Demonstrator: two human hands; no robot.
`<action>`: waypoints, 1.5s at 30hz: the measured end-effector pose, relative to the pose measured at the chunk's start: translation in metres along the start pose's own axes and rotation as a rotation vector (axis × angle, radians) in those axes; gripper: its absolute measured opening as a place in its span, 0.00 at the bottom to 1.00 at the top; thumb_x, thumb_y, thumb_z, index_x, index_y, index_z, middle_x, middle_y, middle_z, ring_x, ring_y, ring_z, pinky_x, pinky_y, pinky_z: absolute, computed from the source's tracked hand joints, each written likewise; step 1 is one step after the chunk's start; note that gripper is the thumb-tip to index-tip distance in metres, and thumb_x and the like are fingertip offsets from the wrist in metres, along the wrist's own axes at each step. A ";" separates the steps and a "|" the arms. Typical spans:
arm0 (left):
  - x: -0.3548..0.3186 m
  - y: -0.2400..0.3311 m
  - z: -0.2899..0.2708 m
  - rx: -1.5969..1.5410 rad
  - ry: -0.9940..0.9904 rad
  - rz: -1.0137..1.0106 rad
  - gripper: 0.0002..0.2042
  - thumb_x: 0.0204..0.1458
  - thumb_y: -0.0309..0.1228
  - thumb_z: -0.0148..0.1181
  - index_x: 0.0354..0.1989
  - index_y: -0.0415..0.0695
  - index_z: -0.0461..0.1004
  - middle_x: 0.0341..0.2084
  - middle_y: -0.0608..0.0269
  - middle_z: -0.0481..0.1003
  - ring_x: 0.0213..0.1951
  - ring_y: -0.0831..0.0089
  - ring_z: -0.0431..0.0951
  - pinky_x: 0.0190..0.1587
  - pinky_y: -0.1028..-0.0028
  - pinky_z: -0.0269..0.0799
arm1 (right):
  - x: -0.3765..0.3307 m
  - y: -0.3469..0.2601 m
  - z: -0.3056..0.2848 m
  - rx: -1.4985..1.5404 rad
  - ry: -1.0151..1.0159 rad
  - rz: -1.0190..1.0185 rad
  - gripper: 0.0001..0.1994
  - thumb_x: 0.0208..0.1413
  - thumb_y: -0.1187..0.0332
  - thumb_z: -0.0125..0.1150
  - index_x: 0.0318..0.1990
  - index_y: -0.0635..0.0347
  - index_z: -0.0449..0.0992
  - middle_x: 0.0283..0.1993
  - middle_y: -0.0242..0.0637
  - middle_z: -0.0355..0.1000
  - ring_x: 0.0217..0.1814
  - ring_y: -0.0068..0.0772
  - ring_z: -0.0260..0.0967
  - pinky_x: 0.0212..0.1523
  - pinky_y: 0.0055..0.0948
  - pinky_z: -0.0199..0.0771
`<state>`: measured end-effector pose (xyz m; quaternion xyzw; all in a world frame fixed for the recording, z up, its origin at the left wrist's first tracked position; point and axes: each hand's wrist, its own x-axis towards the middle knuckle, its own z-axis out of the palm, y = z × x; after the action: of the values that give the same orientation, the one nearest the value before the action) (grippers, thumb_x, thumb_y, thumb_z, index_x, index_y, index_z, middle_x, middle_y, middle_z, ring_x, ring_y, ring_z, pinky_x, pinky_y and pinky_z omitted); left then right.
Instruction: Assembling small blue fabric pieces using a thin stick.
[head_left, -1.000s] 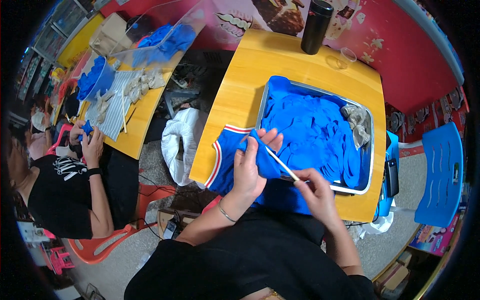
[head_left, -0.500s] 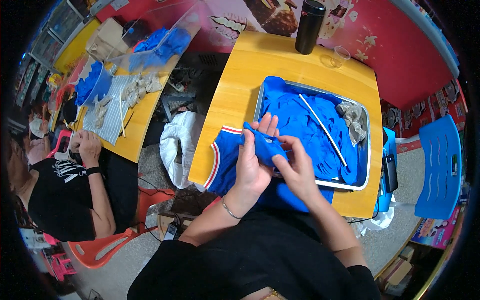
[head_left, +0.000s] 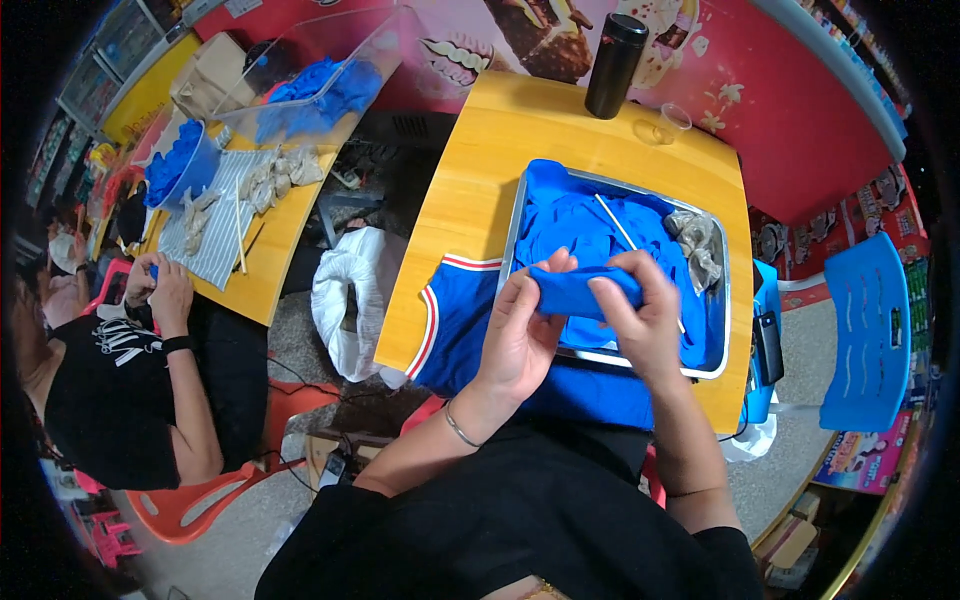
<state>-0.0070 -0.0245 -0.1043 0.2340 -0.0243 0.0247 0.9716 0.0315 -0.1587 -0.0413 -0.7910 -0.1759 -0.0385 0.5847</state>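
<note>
A small blue piece of stretchy-looking material is held taut between both hands above the tray's near edge. My left hand grips its left end, thumb on the near side. At its right end, my right hand pinches it with thumb and fingers, slightly blurred. Behind them a metal tray holds a heap of similar blue pieces, a thin white stick and a crumpled grey-beige cloth. Left of the tray lies a blue garment with red-and-white trim.
On the yellow table stand a black bottle and a clear plastic cup. A white sack sits left of it, a blue chair right. At another table, a person handles something small and blue.
The blue piece has gone from bunched on my left palm to stretched sideways between both hands. My right hand has moved right and up.
</note>
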 end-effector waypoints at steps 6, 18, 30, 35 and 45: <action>-0.005 0.000 0.019 -0.314 -0.048 -0.303 0.36 0.59 0.59 0.21 0.65 0.44 0.53 0.65 0.52 0.52 0.67 0.63 0.50 0.66 0.58 0.47 | 0.016 -0.027 -0.053 0.186 -0.444 -0.243 0.15 0.40 0.65 0.70 0.29 0.63 0.69 0.27 0.35 0.71 0.26 0.31 0.70 0.26 0.26 0.67; -0.008 0.007 0.026 -0.325 0.040 -0.428 0.37 0.58 0.61 0.26 0.62 0.40 0.55 0.43 0.61 0.69 0.54 0.70 0.67 0.65 0.60 0.55 | 0.015 -0.029 -0.039 -0.424 -0.150 -0.259 0.11 0.45 0.70 0.68 0.33 0.61 0.72 0.27 0.42 0.71 0.27 0.37 0.71 0.26 0.30 0.67; -0.011 0.008 0.009 0.422 -0.038 -0.106 0.13 0.53 0.22 0.58 0.46 0.40 0.66 0.40 0.63 0.70 0.34 0.79 0.76 0.39 0.78 0.76 | 0.013 -0.029 -0.046 -0.356 -0.352 -0.334 0.16 0.43 0.74 0.66 0.42 0.56 0.74 0.37 0.39 0.73 0.38 0.40 0.73 0.35 0.31 0.73; -0.004 0.020 0.011 0.768 -0.234 0.131 0.13 0.51 0.20 0.59 0.44 0.41 0.66 0.38 0.65 0.70 0.36 0.81 0.73 0.34 0.83 0.70 | 0.013 -0.029 -0.056 -0.336 -0.496 -0.404 0.11 0.41 0.74 0.66 0.35 0.58 0.76 0.34 0.37 0.71 0.36 0.41 0.72 0.35 0.34 0.73; 0.011 0.046 0.027 1.353 -0.702 0.383 0.09 0.44 0.20 0.61 0.34 0.40 0.72 0.34 0.59 0.71 0.36 0.65 0.74 0.35 0.73 0.72 | 0.005 -0.029 -0.063 -0.433 -0.578 -0.438 0.11 0.41 0.68 0.67 0.31 0.59 0.71 0.35 0.38 0.68 0.34 0.43 0.70 0.31 0.35 0.71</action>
<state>0.0000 0.0049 -0.0590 0.7606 -0.3496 0.1258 0.5324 0.0357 -0.2090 0.0058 -0.8178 -0.4846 0.0256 0.3094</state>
